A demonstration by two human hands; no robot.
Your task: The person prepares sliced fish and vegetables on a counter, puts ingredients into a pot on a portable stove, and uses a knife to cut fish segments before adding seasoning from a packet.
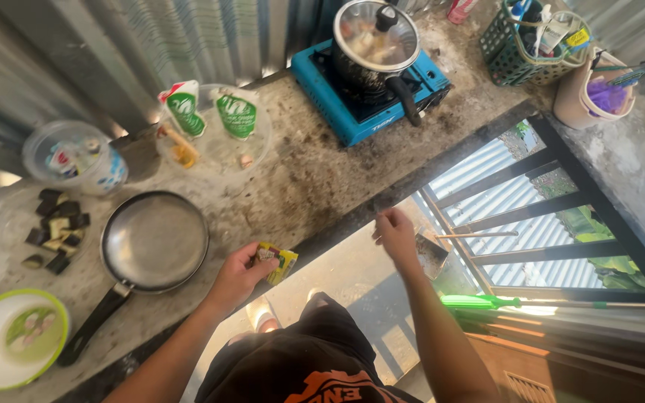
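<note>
My left hand (237, 275) grips a small yellow and red seasoning sachet (279, 263) at the front edge of the stone counter (300, 186). Just left of it lies an empty metal frying pan (154, 240) with a black handle. My right hand (395, 233) hangs in the air beyond the counter's edge, fingers loosely curled, nothing visible in it. At the back a lidded pot (376, 39) with food sits on a blue portable gas stove (367, 93).
Two green and white pouches (210, 113) lie in a clear bowl. Cut eggplant pieces (57, 227), a round plastic container (75, 157) and a green-rimmed bowl (10, 337) stand at the left. A green basket (535, 41), a beige bucket (595, 89) and a black railing (561, 194) are at the right.
</note>
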